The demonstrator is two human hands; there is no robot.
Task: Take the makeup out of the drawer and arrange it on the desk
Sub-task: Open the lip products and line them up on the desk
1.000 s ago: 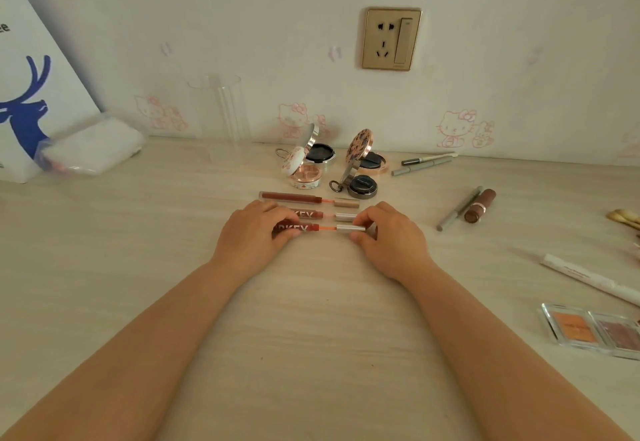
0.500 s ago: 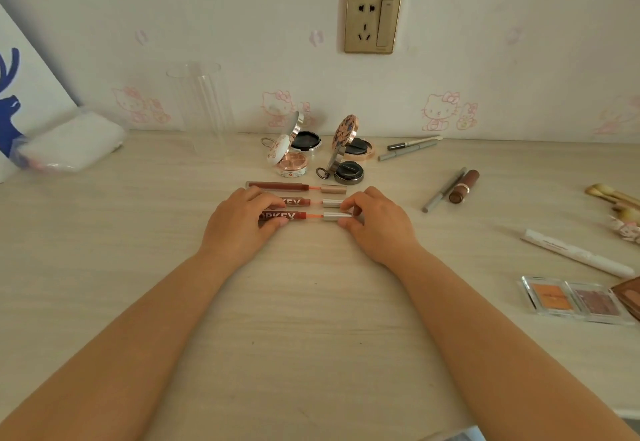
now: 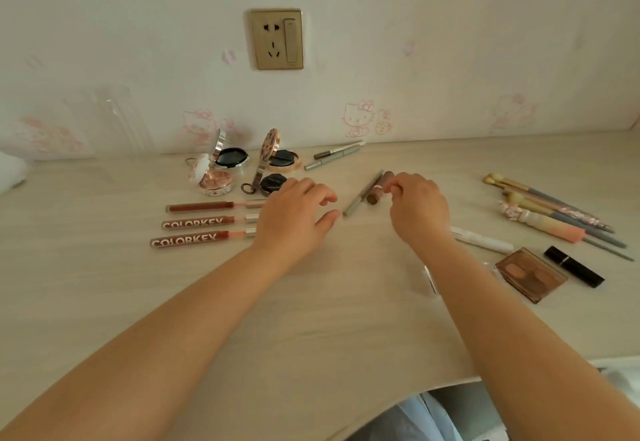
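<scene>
Your left hand hovers over the desk with fingers loosely spread, holding nothing, covering the cap ends of the three lip gloss tubes lined up in a row. Your right hand reaches the brown lipstick, fingertips curled and pinching its far end; it lies just beside a slim grey pencil. Open compacts sit behind.
</scene>
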